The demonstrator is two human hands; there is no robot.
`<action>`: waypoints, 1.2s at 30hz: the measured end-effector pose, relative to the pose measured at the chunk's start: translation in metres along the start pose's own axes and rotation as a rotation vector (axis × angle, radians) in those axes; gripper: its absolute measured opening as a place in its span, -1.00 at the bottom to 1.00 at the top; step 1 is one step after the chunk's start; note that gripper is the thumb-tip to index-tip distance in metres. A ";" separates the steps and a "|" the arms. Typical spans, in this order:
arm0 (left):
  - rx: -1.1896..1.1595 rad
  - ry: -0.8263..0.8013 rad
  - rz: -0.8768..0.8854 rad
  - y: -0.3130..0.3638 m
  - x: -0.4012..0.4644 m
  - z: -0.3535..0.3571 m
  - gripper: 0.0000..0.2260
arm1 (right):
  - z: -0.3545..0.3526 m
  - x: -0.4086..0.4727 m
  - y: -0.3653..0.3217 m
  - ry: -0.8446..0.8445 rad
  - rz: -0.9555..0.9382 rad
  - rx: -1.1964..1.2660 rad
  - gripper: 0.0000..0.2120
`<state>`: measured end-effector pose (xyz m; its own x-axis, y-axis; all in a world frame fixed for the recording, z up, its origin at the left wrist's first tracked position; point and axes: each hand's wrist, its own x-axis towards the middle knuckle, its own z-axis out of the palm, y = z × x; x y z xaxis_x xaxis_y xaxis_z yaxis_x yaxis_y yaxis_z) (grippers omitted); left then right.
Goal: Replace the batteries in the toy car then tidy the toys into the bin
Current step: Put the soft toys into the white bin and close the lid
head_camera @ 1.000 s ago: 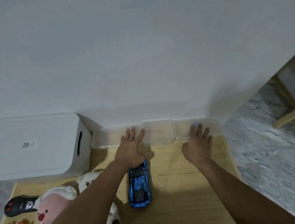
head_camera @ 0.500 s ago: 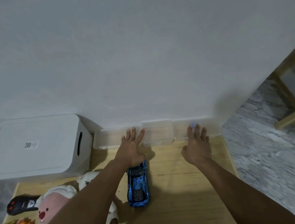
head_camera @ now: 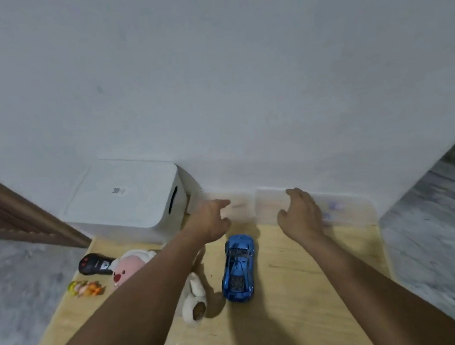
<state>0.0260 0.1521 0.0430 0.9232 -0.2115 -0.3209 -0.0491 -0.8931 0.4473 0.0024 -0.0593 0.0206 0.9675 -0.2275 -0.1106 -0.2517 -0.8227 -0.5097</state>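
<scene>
A shiny blue toy car (head_camera: 239, 268) stands on the wooden table (head_camera: 307, 291), nose toward me. My left hand (head_camera: 212, 221) hovers beyond its far end, fingers apart and reaching toward a row of clear plastic boxes (head_camera: 267, 204) along the wall. Over the boxes to the right, my right hand (head_camera: 301, 214) is curled loosely and holds nothing. A closed white lidded bin (head_camera: 129, 196) stands at the back left. A pink plush (head_camera: 127, 266), a white plush (head_camera: 194, 299) partly under my left arm, a black remote (head_camera: 94, 264) and a small colourful toy (head_camera: 87, 287) lie on the left.
The rightmost clear box (head_camera: 346, 212) holds small purple items, blurred. A brown wooden panel (head_camera: 11, 216) runs along the far left. Grey marbled floor (head_camera: 443, 232) borders the table on both sides, and the white wall stands just behind the boxes.
The view has swung to the right and closer. Both hands have lifted off the table toward the clear boxes, the left no longer over the car's far end.
</scene>
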 end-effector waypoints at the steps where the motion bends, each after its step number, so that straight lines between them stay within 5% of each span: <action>1: 0.008 0.031 -0.017 -0.004 -0.006 -0.008 -0.52 | -0.001 -0.001 -0.011 -0.021 -0.025 0.041 -0.49; 8: -0.031 0.353 -0.088 -0.051 -0.047 -0.068 -0.74 | 0.001 -0.015 -0.091 -0.146 -0.153 0.172 -0.50; 19: -0.177 0.644 -0.440 -0.164 -0.088 -0.133 -0.68 | 0.039 -0.044 -0.208 -0.238 -0.105 0.320 -0.84; 23: -0.516 0.613 -0.685 -0.210 -0.098 -0.148 -0.58 | 0.060 -0.055 -0.234 -0.240 0.068 0.350 -0.83; 25: -0.776 0.566 -0.756 -0.225 -0.102 -0.155 -0.69 | 0.067 -0.060 -0.241 -0.258 0.130 0.373 -0.81; 30: -1.302 0.369 -0.651 -0.247 -0.098 -0.166 -0.59 | 0.079 -0.065 -0.253 -0.285 0.294 0.559 -0.79; 36: -1.438 0.274 -0.627 -0.256 -0.090 -0.177 -0.59 | 0.087 -0.067 -0.263 -0.155 0.365 0.548 -0.86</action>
<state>0.0227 0.4699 0.1050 0.7030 0.2459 -0.6673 0.5871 0.3288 0.7397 0.0063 0.2174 0.0882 0.8254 -0.3295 -0.4584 -0.5538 -0.3150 -0.7708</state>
